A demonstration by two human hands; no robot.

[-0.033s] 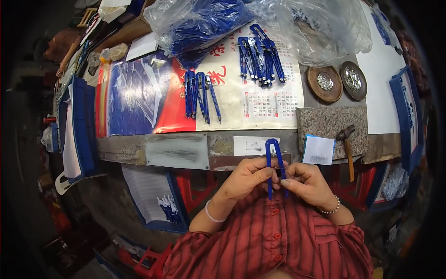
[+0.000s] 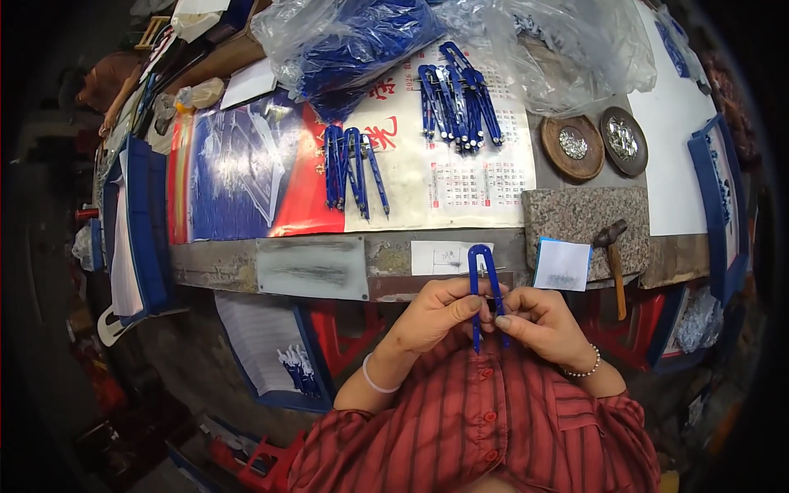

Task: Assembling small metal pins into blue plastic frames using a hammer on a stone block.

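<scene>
Compass, blue and slim, sits in the head view between the two hands, in front of the shirt and near the front edge of the desk. Its long axis runs away from the body: rounded hinge toward the desk, leg ends toward the shirt, legs slightly spread. The left hand pinches the left leg with thumb and fingers; the right hand is closed on the other leg, so neither hand is clearly nearer. A thin metallic piece crosses between the legs below the hinge; its exact shape is too small to tell.

Ahead and to the left, nearer the left hand, a small row of compasses lies on a glossy calendar sheet. A thicker pile of compasses lies farther back, beside a crinkled clear bag full of blue pieces. On the right hand's side, a wood-handled hammer rests on a speckled stone block. Behind it, a round brown bowl and a darker dish hold small shiny bits.
</scene>
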